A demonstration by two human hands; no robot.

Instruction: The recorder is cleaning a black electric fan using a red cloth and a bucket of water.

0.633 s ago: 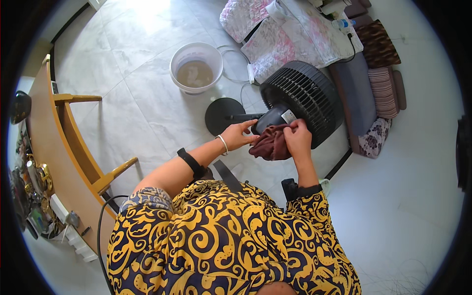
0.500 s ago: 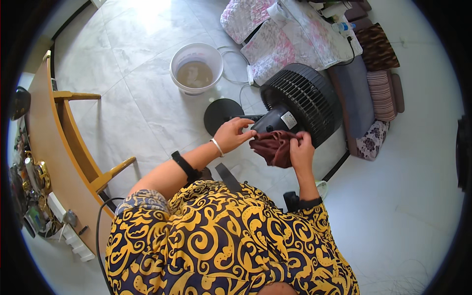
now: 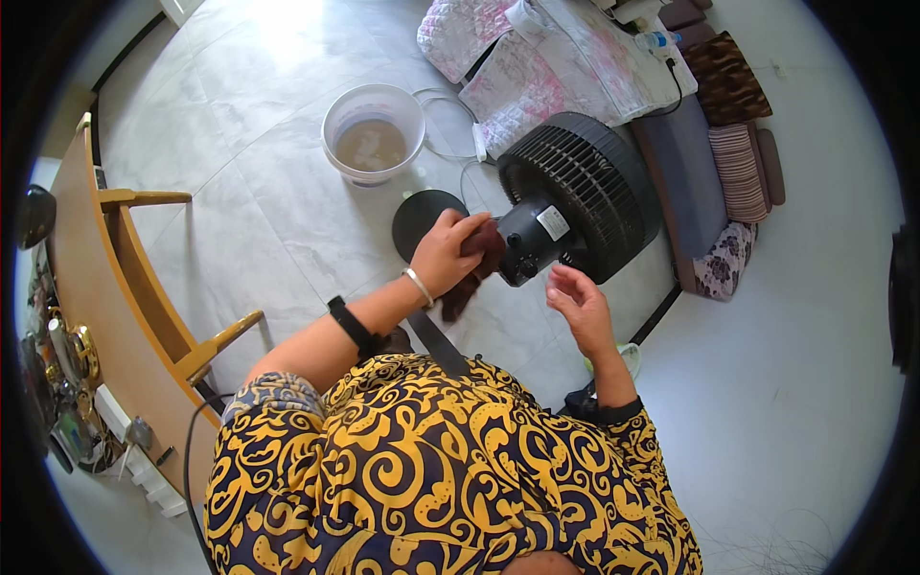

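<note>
A black electric fan [image 3: 586, 187] stands in front of me, its slatted grille turned to the right and its round base [image 3: 422, 226] on the floor. My left hand [image 3: 446, 255] grips a dark maroon cloth [image 3: 468, 286] against the near end of the fan's motor housing [image 3: 529, 240]. Part of the cloth hangs below the fingers. Close to the housing and apart from it, my right hand [image 3: 581, 305] is raised with its fingers spread and nothing in them. Knobs and a pale label show on the housing.
Murky water half covers the bottom of a white bucket [image 3: 374, 134] beyond the fan base. A white cable [image 3: 448, 153] lies between bucket and fan. To the right is a sofa [image 3: 682, 182] with cushions and a quilted floral cover [image 3: 537, 91]; a wooden table [image 3: 125, 316] stands left.
The cloth has passed from both hands into my left hand, moving left across the housing. My right hand has let go of it and opened, uncovering the knobs.
</note>
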